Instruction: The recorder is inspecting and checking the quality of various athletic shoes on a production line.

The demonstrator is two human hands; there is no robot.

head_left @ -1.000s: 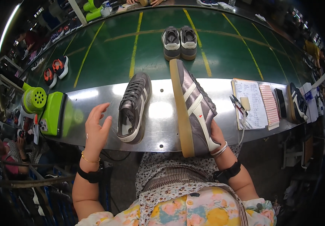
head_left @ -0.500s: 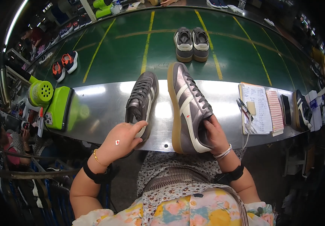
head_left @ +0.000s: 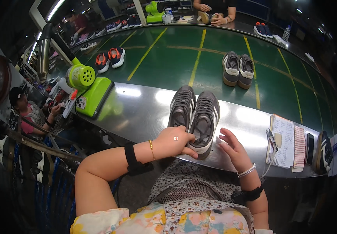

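Note:
Two dark grey sneakers with pale stripes stand side by side on the metal ledge in front of me, toes pointing away: the left sneaker (head_left: 181, 106) and the right sneaker (head_left: 205, 121). My left hand (head_left: 169, 143) grips them at the heels, thumb and forefinger closed at the inner heel edge of the right one. It hides the left sneaker's heel. Just right of the pair, my right hand (head_left: 234, 153) is apart from the shoes, fingers spread and holding nothing.
A similar pair of sneakers (head_left: 238, 70) stands on the green belt (head_left: 149, 62), with orange-lined shoes (head_left: 110, 59) farther left. On the ledge are a green machine (head_left: 94, 97), a notebook (head_left: 281, 142), snips (head_left: 271, 141), a phone (head_left: 310, 149) and another sneaker (head_left: 324, 152). A person (head_left: 215, 11) sits opposite.
The right sneaker, earlier tilted in my right hand, now stands against the left one. My right hand has let go. My left hand now reaches across both heels. The view has swung left.

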